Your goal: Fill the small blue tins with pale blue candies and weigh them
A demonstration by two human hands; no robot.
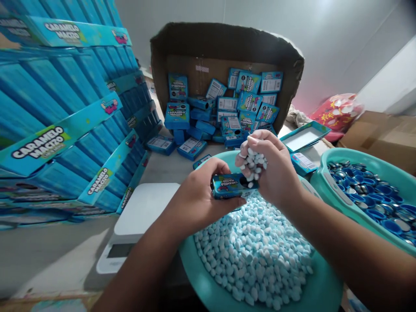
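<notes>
My left hand [199, 195] is closed round a small blue candy box [229, 185], held tilted over a teal basin [201, 277]. A dark round hole shows near the box's right end. Just above that end, my right hand [273, 167] is curled round a handful of pale blue and white candies [253, 164], some showing between the fingers. The lowest candies are close to the box's hole; whether any pass in cannot be told. Many loose candies [256, 251] of the same kind fill the basin below both hands.
Stacked blue display boxes [58, 134] rise at the left beside a white kitchen scale [146, 208]. Behind the basin, an open cardboard carton [185, 60] lies with small candy boxes inside. Another teal basin [338, 208] at right holds blue and silver round pieces. An open tray [305, 136] lies behind it.
</notes>
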